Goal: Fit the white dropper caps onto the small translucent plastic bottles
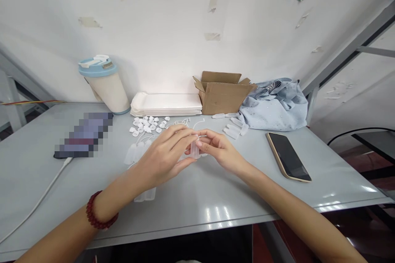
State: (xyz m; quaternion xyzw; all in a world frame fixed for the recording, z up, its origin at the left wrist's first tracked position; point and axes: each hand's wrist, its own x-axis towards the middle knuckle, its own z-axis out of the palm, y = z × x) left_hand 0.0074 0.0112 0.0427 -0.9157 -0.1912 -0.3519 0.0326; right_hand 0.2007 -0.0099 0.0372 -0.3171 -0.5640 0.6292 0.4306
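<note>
Between my hands, over the middle of the table, stands a translucent plastic tube point(194, 150), roughly upright. My left hand point(165, 152) is closed on it, fingers across its top and thumb near its lower end. My right hand point(219, 150) pinches the same tube from the other side with thumb and fingertips. A thin pale cord sticks up just behind the fingers. Several similar translucent tubes point(132, 154) with cords lie beside and partly under my left hand. More tubes point(145, 195) lie nearer the front edge. Small white caps point(148, 124) are scattered behind my left hand.
Loose translucent pieces point(233, 130) lie right of centre. Along the wall stand a tumbler point(108, 88), a white stack of flat packets point(166, 104), an open cardboard box point(225, 98) and a blue cloth point(274, 109). Phones lie left point(84, 135) and right point(289, 156).
</note>
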